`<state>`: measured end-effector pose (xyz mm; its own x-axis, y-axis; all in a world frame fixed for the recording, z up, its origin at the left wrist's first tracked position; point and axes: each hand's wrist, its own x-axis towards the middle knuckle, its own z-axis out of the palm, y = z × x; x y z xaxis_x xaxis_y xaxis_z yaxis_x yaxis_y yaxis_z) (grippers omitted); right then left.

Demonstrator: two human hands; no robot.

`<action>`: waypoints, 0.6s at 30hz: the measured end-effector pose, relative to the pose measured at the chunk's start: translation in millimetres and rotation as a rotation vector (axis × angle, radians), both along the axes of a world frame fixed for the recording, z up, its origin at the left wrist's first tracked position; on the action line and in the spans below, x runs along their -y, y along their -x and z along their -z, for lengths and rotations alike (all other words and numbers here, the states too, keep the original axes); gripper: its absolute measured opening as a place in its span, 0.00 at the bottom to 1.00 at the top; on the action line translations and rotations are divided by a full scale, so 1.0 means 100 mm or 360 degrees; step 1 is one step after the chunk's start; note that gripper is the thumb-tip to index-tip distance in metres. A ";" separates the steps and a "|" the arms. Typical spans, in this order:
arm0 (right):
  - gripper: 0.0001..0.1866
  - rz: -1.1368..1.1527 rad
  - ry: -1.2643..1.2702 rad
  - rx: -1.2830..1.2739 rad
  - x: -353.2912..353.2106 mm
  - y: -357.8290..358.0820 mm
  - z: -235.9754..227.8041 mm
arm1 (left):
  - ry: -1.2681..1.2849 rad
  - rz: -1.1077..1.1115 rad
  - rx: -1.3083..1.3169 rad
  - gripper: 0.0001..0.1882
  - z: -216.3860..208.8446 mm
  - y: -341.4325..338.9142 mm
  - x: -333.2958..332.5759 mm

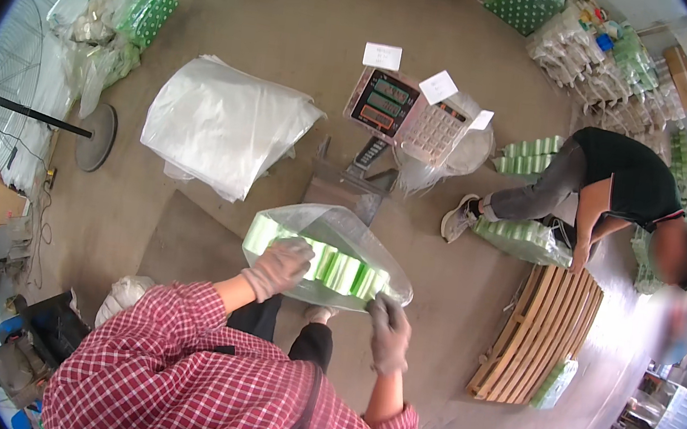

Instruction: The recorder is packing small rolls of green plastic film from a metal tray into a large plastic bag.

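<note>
A clear plastic bag (358, 238) filled with several pale green rolls (337, 269) is held up in front of me, above the floor. My left hand (279, 267), in a grey glove, grips the bag's near left side over the rolls. My right hand (387, 331), also gloved, pinches the bag's lower right edge. Both sleeves are red and white check.
A platform scale (407, 115) with a display and keypad stands just beyond the bag. A stack of clear bags (222, 122) lies to the left. Another person (612, 192) crouches at right beside green rolls (521, 236) and a wooden pallet (543, 333). A floor fan (6, 100) stands far left.
</note>
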<state>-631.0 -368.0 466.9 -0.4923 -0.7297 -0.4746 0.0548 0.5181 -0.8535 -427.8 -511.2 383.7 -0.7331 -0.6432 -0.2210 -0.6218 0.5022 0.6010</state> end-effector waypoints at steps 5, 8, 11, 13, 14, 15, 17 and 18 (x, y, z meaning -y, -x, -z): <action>0.31 -0.1281 -0.0832 -0.1214 0.71 -0.25 0.97 | 0.0301 0.0479 0.0669 0.38 0.02 0.45 0.05; 0.50 -0.1630 -0.1124 -0.1763 0.62 -0.27 1.44 | 0.0305 0.0779 0.1002 0.48 0.22 0.47 0.05; 0.52 -0.1482 -0.0800 -0.1463 0.56 -0.18 0.98 | 0.0143 0.0652 0.0776 0.50 0.23 0.25 0.14; 0.45 -0.1348 -0.0787 -0.1448 0.39 -0.19 0.51 | 0.0155 0.0661 0.0840 0.50 0.05 0.18 0.15; 0.48 -0.1060 -0.0672 -0.1284 0.29 -0.16 0.37 | 0.0120 0.0639 0.0797 0.51 0.01 0.15 0.16; 0.51 -0.0769 -0.0551 -0.1123 0.19 -0.14 0.25 | 0.0093 0.0618 0.0749 0.51 -0.03 0.15 0.19; 0.54 -0.0566 -0.0470 -0.1153 0.00 -0.14 0.15 | 0.0138 0.0653 0.0769 0.52 -0.02 0.16 0.16; 0.53 -0.0460 -0.0440 -0.1134 -0.09 -0.16 0.09 | 0.0161 0.0731 0.0801 0.52 -0.06 0.19 0.15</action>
<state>-615.3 -359.5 457.8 -0.5543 -0.7763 -0.3002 -0.6206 0.6258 -0.4724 -446.5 -526.7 389.4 -0.7602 -0.3275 -0.5612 -0.5237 0.8201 0.2308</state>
